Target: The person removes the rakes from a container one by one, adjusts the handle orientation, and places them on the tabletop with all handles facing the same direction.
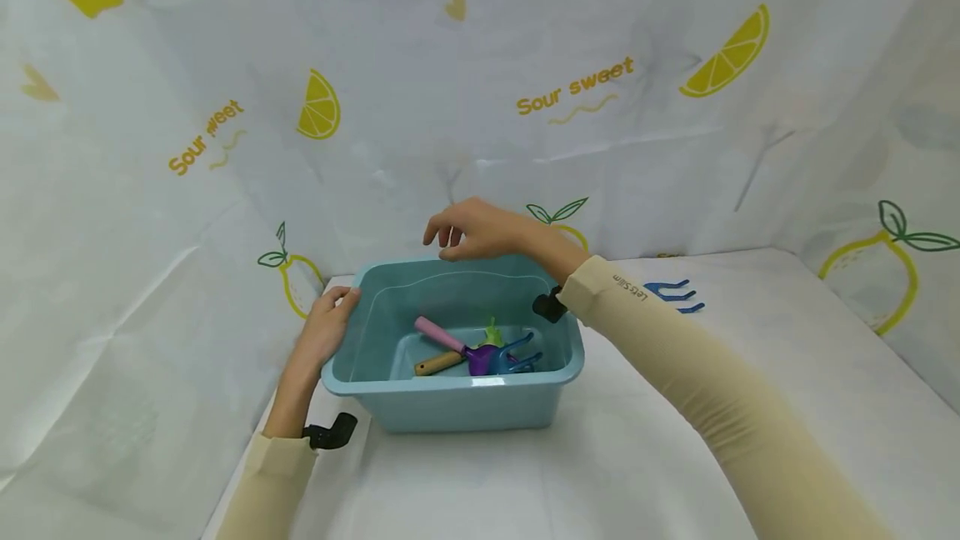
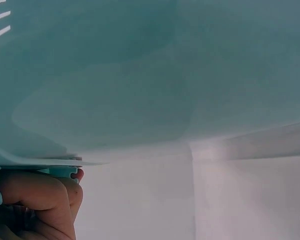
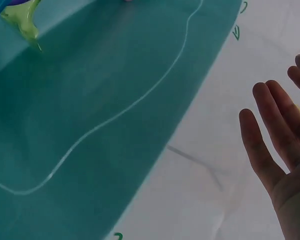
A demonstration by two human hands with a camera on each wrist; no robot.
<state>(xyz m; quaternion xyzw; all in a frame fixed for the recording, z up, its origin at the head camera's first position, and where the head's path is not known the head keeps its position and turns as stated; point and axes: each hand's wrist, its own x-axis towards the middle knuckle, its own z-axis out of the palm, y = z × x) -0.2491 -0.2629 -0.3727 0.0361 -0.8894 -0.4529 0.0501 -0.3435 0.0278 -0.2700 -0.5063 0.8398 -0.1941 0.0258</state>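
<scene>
A light blue plastic basin stands on the white table. My left hand grips its left rim; in the left wrist view the fingers curl under the edge. Above the far rim hovers my right hand, touching nothing, its fingers apart and loosely extended. Inside the basin lie a pink-handled purple tool, a wooden handle, a blue small rake and a green piece. These overlap, so some of their parts are hidden.
Behind the right sleeve another blue rake lies on the table, its handle covered. A white lemon-print sheet hangs close behind the basin and along the left side.
</scene>
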